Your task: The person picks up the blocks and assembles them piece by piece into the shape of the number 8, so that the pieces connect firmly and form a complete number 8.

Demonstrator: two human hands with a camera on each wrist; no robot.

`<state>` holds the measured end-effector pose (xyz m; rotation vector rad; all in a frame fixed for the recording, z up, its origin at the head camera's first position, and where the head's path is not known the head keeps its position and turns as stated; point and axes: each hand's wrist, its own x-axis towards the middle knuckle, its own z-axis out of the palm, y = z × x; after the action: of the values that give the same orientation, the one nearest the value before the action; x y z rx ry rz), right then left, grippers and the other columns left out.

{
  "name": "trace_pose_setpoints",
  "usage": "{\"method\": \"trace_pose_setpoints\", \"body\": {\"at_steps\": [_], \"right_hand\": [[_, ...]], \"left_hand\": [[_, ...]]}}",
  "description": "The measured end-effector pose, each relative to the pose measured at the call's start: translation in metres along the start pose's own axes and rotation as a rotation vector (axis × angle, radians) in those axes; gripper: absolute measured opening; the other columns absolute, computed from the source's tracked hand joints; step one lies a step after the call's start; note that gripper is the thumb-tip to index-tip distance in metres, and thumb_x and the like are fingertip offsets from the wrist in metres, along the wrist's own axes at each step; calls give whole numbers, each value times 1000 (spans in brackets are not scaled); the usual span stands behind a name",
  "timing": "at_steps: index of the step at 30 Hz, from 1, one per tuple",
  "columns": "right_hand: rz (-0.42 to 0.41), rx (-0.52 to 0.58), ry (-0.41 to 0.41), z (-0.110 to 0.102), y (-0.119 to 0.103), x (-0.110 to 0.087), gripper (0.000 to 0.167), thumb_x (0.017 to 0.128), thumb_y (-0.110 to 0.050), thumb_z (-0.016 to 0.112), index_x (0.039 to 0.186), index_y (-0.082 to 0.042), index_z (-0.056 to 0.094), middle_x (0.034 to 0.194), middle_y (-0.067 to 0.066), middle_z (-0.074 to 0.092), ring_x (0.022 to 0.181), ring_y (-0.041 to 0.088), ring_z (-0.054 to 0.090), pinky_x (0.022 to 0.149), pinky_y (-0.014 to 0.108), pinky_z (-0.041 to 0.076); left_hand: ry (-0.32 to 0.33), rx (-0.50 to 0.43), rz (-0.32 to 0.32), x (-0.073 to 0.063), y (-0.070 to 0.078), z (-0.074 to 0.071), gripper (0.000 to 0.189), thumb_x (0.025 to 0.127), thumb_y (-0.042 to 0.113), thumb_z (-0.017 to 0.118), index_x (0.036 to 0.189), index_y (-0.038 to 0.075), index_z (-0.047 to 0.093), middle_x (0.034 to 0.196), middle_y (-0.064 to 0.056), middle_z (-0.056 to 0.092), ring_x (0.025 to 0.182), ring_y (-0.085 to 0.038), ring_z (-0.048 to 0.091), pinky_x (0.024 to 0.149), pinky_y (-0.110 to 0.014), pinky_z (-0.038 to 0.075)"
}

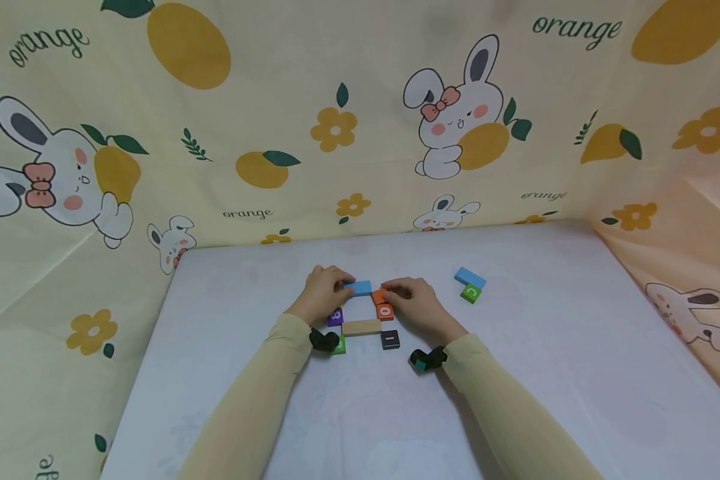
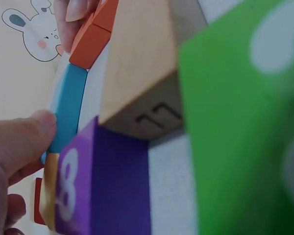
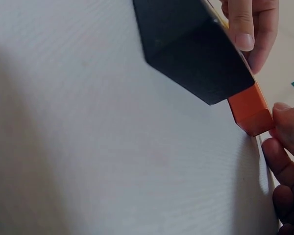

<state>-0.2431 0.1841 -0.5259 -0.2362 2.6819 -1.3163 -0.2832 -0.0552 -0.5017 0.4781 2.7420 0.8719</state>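
In the head view, the left hand (image 1: 323, 293) is pinching an oblong, plain blue block (image 1: 360, 289) at the far side of a loose ring, thumb and fingers parting only by its width, while the right hand (image 1: 419, 305) is pinching an orange block (image 1: 378, 298) on the right, and a purple block (image 1: 335, 317), wooden block (image 1: 362, 327), green block (image 1: 341, 345) and black block (image 1: 390, 340) are lying nearer. In the left wrist view, the wooden and green blocks are crowding the foreground. In the right wrist view, the black block is partly hiding orange.
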Motion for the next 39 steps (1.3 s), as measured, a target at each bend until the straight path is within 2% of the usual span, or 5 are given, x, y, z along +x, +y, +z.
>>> {"method": "trace_pose_setpoints", "body": {"at_steps": [17, 23, 27, 32, 39], "right_hand": [[24, 14, -2, 1, 3, 1, 29, 96, -35, 60, 123, -25, 65, 124, -4, 58, 121, 21, 43, 103, 49, 32], [42, 14, -5, 1, 1, -1, 29, 96, -36, 60, 124, -26, 65, 123, -3, 55, 117, 21, 43, 101, 48, 33], [32, 16, -7, 0, 0, -2, 30, 96, -35, 60, 124, -25, 65, 123, -3, 56, 117, 21, 43, 101, 48, 34], [16, 21, -12, 0, -1, -3, 30, 96, -35, 60, 124, -23, 65, 124, -2, 57, 120, 23, 43, 103, 49, 33], [-3, 25, -9, -1, 0, -2, 30, 97, -35, 59, 124, -23, 65, 125, -3, 59, 125, 23, 43, 105, 49, 31]], "left_hand": [[-2, -24, 4, -2, -2, 0, 29, 94, 30, 65, 121, 21, 68, 103, 6, 57, 95, -19, 41, 77, -33, 38], [78, -84, 5, -4, -12, -7, 30, 94, 31, 65, 122, 20, 67, 120, 3, 57, 102, -18, 41, 89, -36, 42], [160, -122, 9, -8, -22, -14, 34, 93, 28, 66, 125, 15, 65, 129, -3, 55, 112, -24, 41, 97, -43, 37], [157, -250, -69, -14, -42, -13, 42, 95, 35, 61, 134, 19, 56, 139, -3, 48, 131, -27, 36, 108, -49, 27], [87, -374, -153, -16, -55, -8, 52, 95, 43, 59, 142, 23, 47, 142, 0, 46, 133, -26, 37, 106, -45, 33]]}}
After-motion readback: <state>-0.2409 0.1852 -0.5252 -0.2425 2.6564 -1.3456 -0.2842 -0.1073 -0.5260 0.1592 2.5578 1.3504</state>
